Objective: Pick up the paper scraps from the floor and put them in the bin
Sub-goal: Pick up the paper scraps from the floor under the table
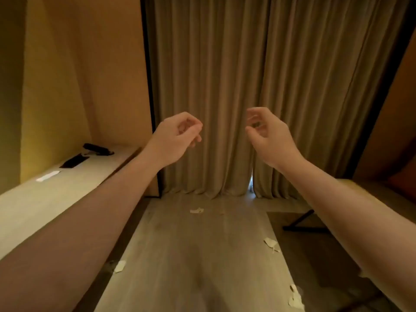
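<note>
Both hands were up at mid-frame, arms stretched forward, in front of the long beige pleated curtain (247, 86). Left hand (177, 136) had its fingers loosely curled, thumb near the fingertips, nothing in it. Right hand (265, 134) was half open, fingers bent, also empty.

Small white torn paper scraps were all on the grey wood-plank floor (202, 255), well below and apart from both hands:
- one scrap (196, 210) far out near the curtain hem, roughly between the hands
- one (271, 243) on the right side, under the right forearm line
- one (119, 266) at the left, just beside the long pale wooden table (33, 199)
- a cluster (295, 298) at bottom right.

Bin not in view. Dark flat items on the table, too blurred to identify.
</note>
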### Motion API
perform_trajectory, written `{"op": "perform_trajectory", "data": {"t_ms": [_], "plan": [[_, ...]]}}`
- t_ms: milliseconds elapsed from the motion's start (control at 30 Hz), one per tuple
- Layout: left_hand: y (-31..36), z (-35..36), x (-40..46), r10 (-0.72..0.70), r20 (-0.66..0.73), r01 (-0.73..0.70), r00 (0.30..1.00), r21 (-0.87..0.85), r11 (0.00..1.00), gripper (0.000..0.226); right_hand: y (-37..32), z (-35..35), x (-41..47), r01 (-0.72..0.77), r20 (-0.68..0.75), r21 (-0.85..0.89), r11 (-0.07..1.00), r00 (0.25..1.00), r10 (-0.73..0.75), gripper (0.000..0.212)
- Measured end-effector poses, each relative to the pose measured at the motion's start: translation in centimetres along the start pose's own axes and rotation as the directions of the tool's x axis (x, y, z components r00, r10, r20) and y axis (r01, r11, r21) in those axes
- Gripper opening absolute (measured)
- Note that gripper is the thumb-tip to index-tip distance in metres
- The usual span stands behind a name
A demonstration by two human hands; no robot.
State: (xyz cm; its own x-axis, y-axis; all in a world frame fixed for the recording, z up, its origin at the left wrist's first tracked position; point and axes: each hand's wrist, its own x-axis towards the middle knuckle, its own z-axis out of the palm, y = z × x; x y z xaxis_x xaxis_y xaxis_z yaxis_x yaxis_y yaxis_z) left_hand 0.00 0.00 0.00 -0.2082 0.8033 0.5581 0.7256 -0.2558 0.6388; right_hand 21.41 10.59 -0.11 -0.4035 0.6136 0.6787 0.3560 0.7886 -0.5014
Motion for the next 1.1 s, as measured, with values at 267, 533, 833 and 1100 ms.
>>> {"op": "perform_trajectory", "data": {"t_ms": [267, 533, 833, 1100], "plan": [[-9.2, 9.8, -8.4, -0.434, 0.109, 0.447, 0.895, -0.239, 0.862, 0.015, 10.1, 7.0, -9.3, -0.300, 0.227, 0.121, 0.946, 0.936, 0.268, 0.027], [-20.9, 18.6, -11.7, -0.702, 0.256, 0.743, 0.665, -0.322, 0.587, 0.016, 19.4, 17.8, -15.2, -0.675, 0.354, 0.183, 0.715, 0.723, 0.593, 0.022], [-33.6, 25.7, -6.7, -0.723, 0.539, 0.897, 0.432, -0.179, 0.403, 0.021, 28.4, 25.1, -14.7, -0.931, 0.351, 0.125, 0.342, 0.364, 0.863, 0.027], [-39.3, 33.9, 2.9, -0.671, 0.668, 0.888, 0.322, 0.032, 0.458, 0.021, 37.5, 25.1, -12.9, -0.975, 0.207, 0.182, 0.130, 0.167, 0.964, 0.028]]}}
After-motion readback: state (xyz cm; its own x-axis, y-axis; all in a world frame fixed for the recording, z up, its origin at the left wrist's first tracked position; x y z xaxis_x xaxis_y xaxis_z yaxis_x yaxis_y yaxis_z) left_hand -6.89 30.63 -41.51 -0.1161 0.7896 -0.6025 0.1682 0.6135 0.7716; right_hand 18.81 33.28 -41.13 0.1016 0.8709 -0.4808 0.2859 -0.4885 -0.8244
